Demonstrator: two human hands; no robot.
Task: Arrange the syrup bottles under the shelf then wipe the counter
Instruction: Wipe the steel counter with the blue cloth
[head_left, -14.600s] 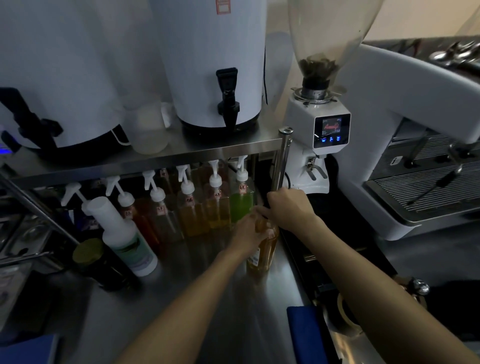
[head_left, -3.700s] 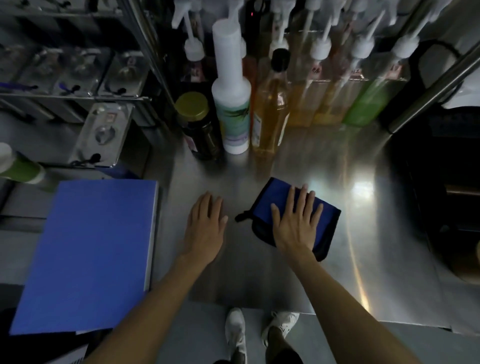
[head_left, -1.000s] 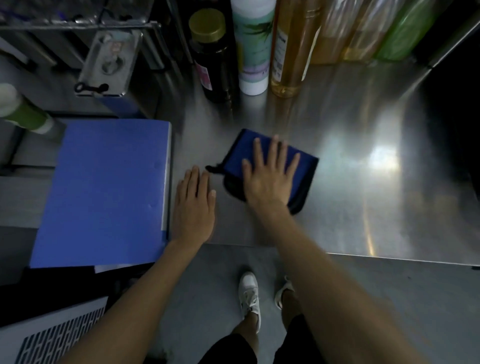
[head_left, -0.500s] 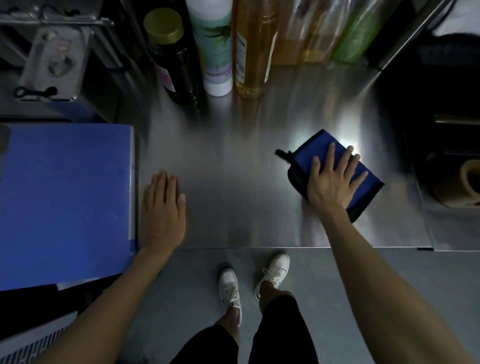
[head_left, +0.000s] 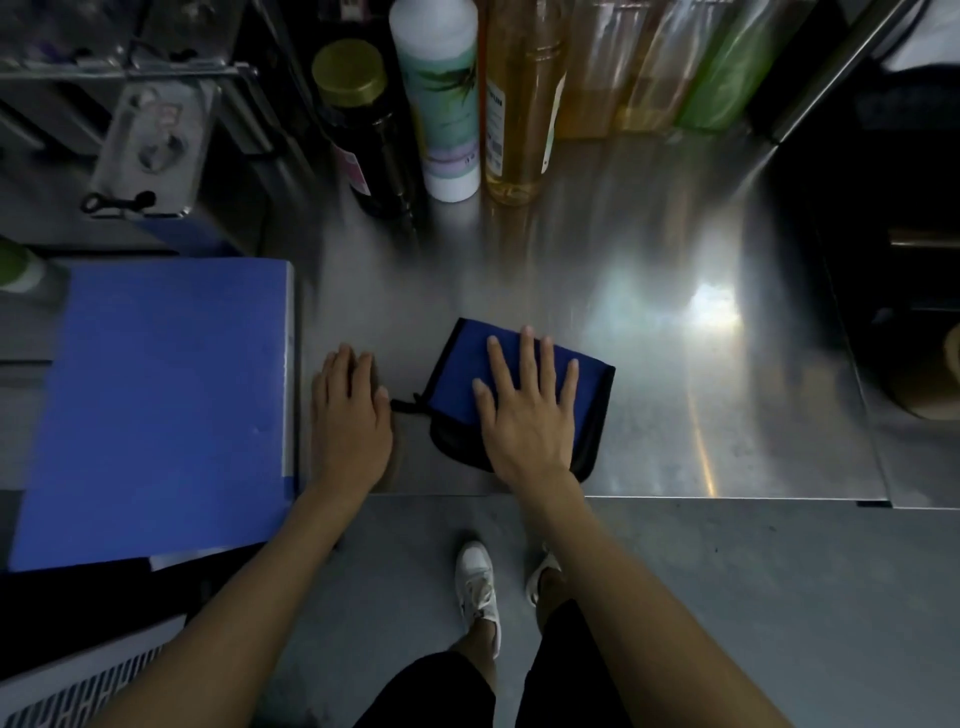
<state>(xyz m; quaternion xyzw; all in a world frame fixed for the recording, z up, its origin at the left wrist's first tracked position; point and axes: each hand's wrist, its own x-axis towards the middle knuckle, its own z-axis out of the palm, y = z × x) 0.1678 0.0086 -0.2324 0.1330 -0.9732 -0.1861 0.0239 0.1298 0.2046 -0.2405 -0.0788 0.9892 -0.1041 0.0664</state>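
Cloth: folded blue cloth (head_left: 524, 395) lies flat on the steel counter (head_left: 675, 395), near its front edge.
Right hand: right hand (head_left: 527, 410) presses flat on the cloth, fingers spread.
Left hand: left hand (head_left: 350, 415) rests flat on the counter just left of the cloth, fingers together.
Bottles: bottles (head_left: 519, 98) stand along the back.

On the desk (head_left: 649, 364), the cloth (head_left: 467, 384) lies near the front edge under the right hand (head_left: 524, 410); the left hand (head_left: 348, 415) rests flat just left of it. A folder (head_left: 156, 405) lies further left. Bottles (head_left: 519, 98) stand in a row at the far side.
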